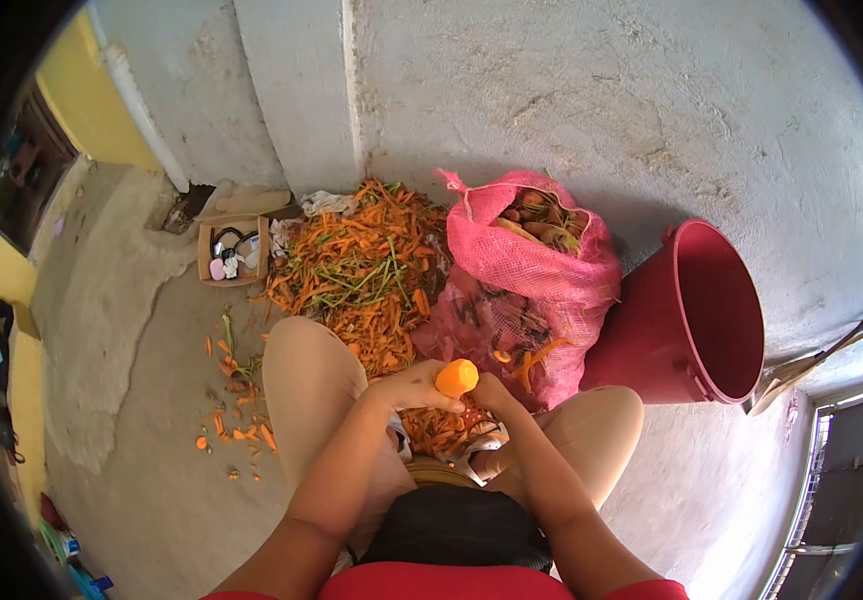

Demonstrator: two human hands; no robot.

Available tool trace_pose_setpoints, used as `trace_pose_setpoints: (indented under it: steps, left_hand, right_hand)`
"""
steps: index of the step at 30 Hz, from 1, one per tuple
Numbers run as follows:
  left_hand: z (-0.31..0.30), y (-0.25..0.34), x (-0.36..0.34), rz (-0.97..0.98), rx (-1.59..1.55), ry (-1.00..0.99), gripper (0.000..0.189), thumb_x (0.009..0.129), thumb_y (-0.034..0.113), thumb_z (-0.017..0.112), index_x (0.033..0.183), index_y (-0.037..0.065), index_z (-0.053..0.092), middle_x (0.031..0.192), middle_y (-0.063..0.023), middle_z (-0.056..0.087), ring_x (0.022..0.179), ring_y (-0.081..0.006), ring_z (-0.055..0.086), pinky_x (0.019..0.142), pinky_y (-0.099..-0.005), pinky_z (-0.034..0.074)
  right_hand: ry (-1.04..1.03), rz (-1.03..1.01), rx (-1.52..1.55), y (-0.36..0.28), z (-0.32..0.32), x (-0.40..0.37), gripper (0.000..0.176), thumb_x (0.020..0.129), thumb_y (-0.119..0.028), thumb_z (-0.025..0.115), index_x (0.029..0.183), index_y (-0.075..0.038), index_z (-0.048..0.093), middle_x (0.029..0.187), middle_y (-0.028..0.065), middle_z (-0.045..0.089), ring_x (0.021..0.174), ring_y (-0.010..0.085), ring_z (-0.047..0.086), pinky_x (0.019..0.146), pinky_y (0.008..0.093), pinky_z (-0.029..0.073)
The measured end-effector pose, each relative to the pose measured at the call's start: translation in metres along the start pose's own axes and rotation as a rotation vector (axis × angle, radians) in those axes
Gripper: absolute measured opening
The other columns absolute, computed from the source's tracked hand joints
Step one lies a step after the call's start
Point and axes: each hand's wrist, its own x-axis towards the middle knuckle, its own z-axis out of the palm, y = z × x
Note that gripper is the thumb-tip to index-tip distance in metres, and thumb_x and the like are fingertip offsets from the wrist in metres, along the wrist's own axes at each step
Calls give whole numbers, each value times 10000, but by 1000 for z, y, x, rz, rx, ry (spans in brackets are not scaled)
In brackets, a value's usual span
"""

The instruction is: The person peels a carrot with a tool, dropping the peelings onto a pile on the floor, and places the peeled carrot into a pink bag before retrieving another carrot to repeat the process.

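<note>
My left hand (414, 388) is wrapped round a peeled carrot (458, 377), whose bright orange end points up toward me. Close beside it, my right hand (495, 394) is closed, and whatever its fingers hold is hidden from this angle. Orange peelings (439, 432) lie on the floor between my legs, under both hands. Beyond my knees rises a large heap of carrot peelings and green stalks (372, 270). To its right stands an open pink mesh sack (542, 260) with unpeeled carrots (544, 220) showing at its mouth.
A red plastic bucket (652, 320) leans tilted to the right of the sack. Left of the heap sits a small cardboard box (206, 262) with odds and ends. Scattered scraps (240, 432) dot the concrete floor by my left knee. A grey wall (572, 90) closes off the far side.
</note>
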Motion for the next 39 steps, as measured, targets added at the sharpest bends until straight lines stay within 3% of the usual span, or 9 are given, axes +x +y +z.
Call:
trace_pose_setpoints:
  steps: [7, 15, 19, 24, 27, 30, 32, 35, 39]
  left_hand:
    - [-2, -15, 5, 33, 654, 422, 280, 620, 101, 638, 860, -1, 537, 726, -141, 558, 703, -278, 559, 632, -341, 433]
    - [8, -37, 18, -28, 977, 467, 360, 622, 64, 638, 946, 4, 492, 779, -163, 538, 748, -298, 545, 631, -366, 431]
    - [10, -27, 19, 307, 685, 518, 459, 663, 81, 649, 1068, 22, 440, 885, -122, 511, 780, -229, 517, 644, -320, 426]
    - [3, -19, 9, 37, 767, 489, 411, 704, 133, 627, 1064, 50, 447, 962, -116, 494, 769, -239, 541, 652, -315, 439]
    - [4, -23, 12, 15, 721, 448, 364, 717, 127, 623, 1039, 38, 478, 913, -99, 490, 755, -199, 499, 656, -283, 424]
    - [9, -21, 20, 28, 694, 438, 299, 738, 125, 608, 1000, 26, 503, 879, -83, 494, 741, -170, 487, 657, -272, 419]
    - [11, -13, 26, 56, 655, 432, 256, 755, 141, 592, 966, 19, 516, 866, -90, 512, 736, -177, 508, 659, -276, 425]
    - [4, 9, 46, 145, 581, 405, 211, 779, 155, 568, 927, 10, 530, 845, -93, 533, 732, -179, 533, 660, -277, 430]
    - [-14, 65, 84, 276, 618, 434, 184, 791, 152, 546, 895, -1, 540, 790, -101, 548, 729, -188, 536, 652, -288, 423]
  right_hand:
    - [-11, 126, 1353, -76, -71, -58, 180, 797, -120, 535, 918, 11, 559, 793, 66, 580, 659, 159, 550, 614, 277, 438]
    - [-334, -23, 1015, -80, -57, -65, 182, 799, -141, 564, 938, -29, 531, 803, -2, 510, 765, 90, 474, 712, 229, 388]
    - [-42, -30, 579, -72, -119, -86, 198, 813, -164, 539, 943, -15, 525, 738, 55, 560, 599, 100, 536, 532, 230, 436]
    - [915, -139, 619, -56, -253, -179, 178, 845, -99, 439, 865, 11, 578, 757, 86, 595, 578, 100, 537, 473, 202, 429]
    - [1673, 125, -814, -24, -304, -208, 237, 840, -196, 483, 916, 6, 583, 1090, 211, 471, 856, 230, 548, 664, 304, 467]
    - [1641, 144, -549, -11, -309, -206, 184, 825, -138, 504, 894, 23, 561, 1203, 231, 351, 961, 271, 494, 735, 307, 448]
    - [1386, -136, 520, -27, -285, -181, 147, 830, -108, 502, 889, 21, 540, 973, 141, 549, 847, 200, 540, 708, 283, 449]
    - [1243, -330, 378, -24, -224, -121, 192, 825, -193, 501, 840, -13, 566, 689, 49, 553, 647, 124, 532, 557, 236, 412]
    - [751, 28, 1025, -33, -165, -76, 151, 817, -131, 521, 856, 9, 559, 693, 37, 565, 580, 111, 543, 519, 247, 435]
